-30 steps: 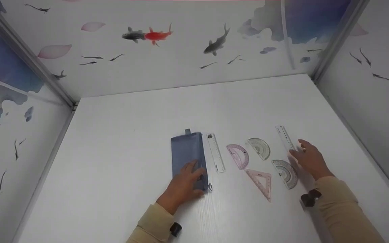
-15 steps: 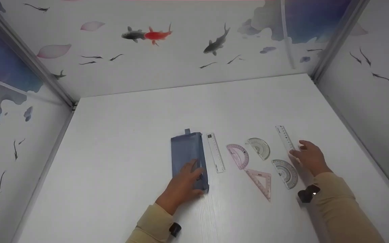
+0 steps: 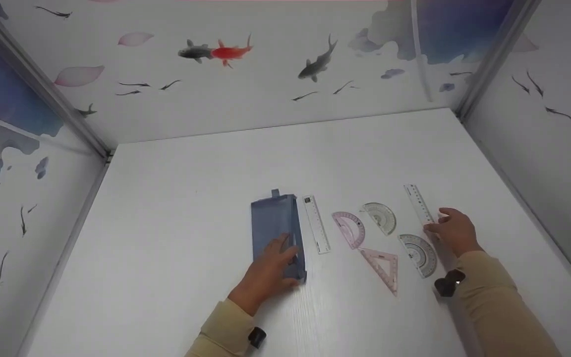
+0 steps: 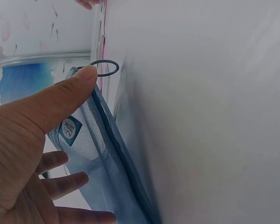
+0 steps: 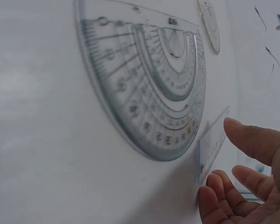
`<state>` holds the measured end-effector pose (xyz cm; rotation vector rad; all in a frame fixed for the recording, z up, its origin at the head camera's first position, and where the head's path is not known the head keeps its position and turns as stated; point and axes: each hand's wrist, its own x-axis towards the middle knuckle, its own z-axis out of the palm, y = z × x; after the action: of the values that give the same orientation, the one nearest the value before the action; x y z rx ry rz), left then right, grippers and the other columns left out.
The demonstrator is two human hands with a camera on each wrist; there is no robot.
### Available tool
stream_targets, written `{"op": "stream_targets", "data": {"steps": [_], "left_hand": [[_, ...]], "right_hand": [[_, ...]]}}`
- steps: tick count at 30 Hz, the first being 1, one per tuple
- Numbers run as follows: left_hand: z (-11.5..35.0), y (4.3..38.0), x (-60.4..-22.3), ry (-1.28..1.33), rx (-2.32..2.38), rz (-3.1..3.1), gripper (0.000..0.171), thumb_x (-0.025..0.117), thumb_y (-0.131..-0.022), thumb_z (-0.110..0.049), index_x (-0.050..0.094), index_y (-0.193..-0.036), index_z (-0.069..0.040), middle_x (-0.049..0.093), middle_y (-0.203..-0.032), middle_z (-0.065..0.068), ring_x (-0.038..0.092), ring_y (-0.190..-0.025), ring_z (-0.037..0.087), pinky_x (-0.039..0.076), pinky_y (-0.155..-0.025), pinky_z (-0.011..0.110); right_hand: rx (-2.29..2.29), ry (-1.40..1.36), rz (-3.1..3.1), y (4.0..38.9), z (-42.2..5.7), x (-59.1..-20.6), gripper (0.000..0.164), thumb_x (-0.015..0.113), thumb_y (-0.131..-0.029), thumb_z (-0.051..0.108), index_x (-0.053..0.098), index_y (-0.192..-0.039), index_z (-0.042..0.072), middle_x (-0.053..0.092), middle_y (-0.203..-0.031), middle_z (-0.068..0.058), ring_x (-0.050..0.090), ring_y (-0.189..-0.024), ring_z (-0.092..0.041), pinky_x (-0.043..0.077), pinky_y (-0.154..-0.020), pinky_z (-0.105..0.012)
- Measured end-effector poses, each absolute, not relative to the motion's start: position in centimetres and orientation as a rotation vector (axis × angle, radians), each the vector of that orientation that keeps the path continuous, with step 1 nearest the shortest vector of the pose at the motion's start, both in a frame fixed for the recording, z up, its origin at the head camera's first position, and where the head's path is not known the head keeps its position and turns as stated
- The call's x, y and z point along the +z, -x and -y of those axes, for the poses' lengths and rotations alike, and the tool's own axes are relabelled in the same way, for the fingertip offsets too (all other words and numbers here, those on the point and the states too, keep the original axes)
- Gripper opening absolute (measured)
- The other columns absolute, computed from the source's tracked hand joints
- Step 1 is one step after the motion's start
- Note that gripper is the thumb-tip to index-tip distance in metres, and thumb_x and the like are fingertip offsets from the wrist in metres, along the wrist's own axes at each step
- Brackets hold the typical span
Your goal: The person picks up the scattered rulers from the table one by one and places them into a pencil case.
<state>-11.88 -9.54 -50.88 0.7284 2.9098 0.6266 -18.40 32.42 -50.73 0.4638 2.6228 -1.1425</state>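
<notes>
While the right hand [image 3: 455, 230] grips the near end of a clear ruler [image 3: 417, 201] on the right half of the white table [image 3: 191, 198], its thumb and fingers are parted only by the ruler's width; how firmly they press, nobody could tell. Because they have it by the tip alone, the long far end, pointing toward eleven o'clock, could swing or droop if it were raised, and the smooth plastic might slip out.

At six o'clock from the ruler, the near protractor [image 3: 419, 255] lies just beside the thumb, so a low sweep could nudge or drag it. Between eight and nine o'clock sit the far protractor [image 3: 381, 216] and, beyond it, the pink protractor [image 3: 360, 223], whose lower tip is close to the pink triangle [image 3: 394, 270] at seven o'clock; a bump to one could shift the other, and their flatness would make them awkward to pick up.

At nine o'clock, past the second ruler [image 3: 317, 225], lies the blue pencil case [image 3: 270, 218]. The left hand [image 3: 265, 277] rests on it with relaxed, spread fingers, the thumb at the corner by the loop [image 4: 117, 68]. Its hold looks light, so the soft case could slide or crumple under a sideways push, and the loop might snag a finger.
</notes>
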Motion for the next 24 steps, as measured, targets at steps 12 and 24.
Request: {"op": "stream_targets", "data": {"steps": [12,24], "left_hand": [[9.6,11.7,-51.1,-0.765,0.632,-2.945,0.069,0.085,-0.073,-0.029,0.05,-0.132,-0.018,0.035,-0.149,0.02,0.04,-0.133,0.039,0.047,-0.097,0.047],[9.8,11.7,-51.0,-0.724,0.653,-2.919,0.07,0.084,-0.073,-0.029,0.05,-0.134,-0.018,0.032,-0.152,0.018,0.037,-0.136,0.038,0.048,-0.096,0.046]], "right_hand": [[-1.053,-0.495,-2.703,18.7,-31.6,-50.8,0.066,0.061,-0.092,0.014,0.028,-0.143,-0.012,0.043,-0.134,-0.037,0.044,-0.123,-0.051,0.037,-0.102,-0.057],[-1.05,-0.523,-2.712,19.2,-31.7,-51.5,0.059,0.052,-0.092,0.012,0.032,-0.142,-0.011,0.036,-0.141,-0.037,0.037,-0.127,-0.055,0.03,-0.105,-0.062]]}}
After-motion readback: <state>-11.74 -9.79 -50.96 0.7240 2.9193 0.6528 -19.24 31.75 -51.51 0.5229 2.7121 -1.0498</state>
